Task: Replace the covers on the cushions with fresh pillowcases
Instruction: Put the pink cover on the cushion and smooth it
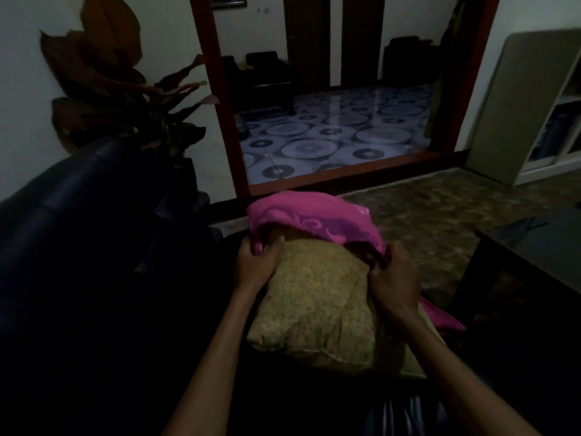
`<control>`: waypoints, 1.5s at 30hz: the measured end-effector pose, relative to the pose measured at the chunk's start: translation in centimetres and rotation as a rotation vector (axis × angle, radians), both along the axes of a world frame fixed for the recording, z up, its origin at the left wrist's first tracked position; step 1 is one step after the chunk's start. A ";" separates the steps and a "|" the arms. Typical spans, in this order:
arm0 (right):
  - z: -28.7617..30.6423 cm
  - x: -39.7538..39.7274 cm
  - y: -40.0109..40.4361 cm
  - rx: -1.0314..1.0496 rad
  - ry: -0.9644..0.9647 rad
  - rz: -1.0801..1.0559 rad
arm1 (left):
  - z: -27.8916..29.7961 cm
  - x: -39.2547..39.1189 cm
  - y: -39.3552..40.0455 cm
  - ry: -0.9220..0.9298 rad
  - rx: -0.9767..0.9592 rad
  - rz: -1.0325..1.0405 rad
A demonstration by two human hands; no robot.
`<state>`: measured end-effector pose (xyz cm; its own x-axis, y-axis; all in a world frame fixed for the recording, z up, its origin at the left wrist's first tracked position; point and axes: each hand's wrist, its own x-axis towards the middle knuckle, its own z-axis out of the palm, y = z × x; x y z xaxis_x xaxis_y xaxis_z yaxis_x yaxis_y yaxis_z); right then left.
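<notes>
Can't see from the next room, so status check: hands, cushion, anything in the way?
Left hand and right hand both grip the pink pillowcase at its opening. Case covers only the far end of the yellow cushion. Nothing in the way.

One head-worn wide view looks forward and down, close over the cushion point(317, 297), toward a doorway point(339, 89).

The cushion point(317, 297) fills the middle of the near space, with the left hand point(256, 262) and right hand point(393, 278) against its far corners, where the pink pillowcase point(314, 217) is bunched. To the left rises the dark sofa back point(78, 190) with a leafy plant point(110, 89) behind it; a dark table point(528, 278) closes the right side. Beyond the pillowcase, open tiled floor point(440, 212) runs to the doorway point(339, 130).
</notes>
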<state>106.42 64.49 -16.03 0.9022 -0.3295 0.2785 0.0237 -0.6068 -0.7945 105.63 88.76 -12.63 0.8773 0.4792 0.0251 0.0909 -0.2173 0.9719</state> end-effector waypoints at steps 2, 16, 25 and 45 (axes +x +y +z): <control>-1.2 -0.4 -1.0 -0.015 0.240 0.094 | -4.3 -1.2 0.3 0.217 -0.143 -0.075; -0.6 -1.6 -1.0 -0.154 -0.036 0.029 | -13.2 -3.7 2.8 -0.012 -0.034 0.247; -3.0 -3.2 -0.6 -0.397 0.087 0.083 | -13.0 -4.6 1.9 -0.048 -0.017 0.257; -4.7 -3.1 1.5 -0.443 -0.130 0.217 | -5.6 -2.7 7.2 0.320 0.414 -0.226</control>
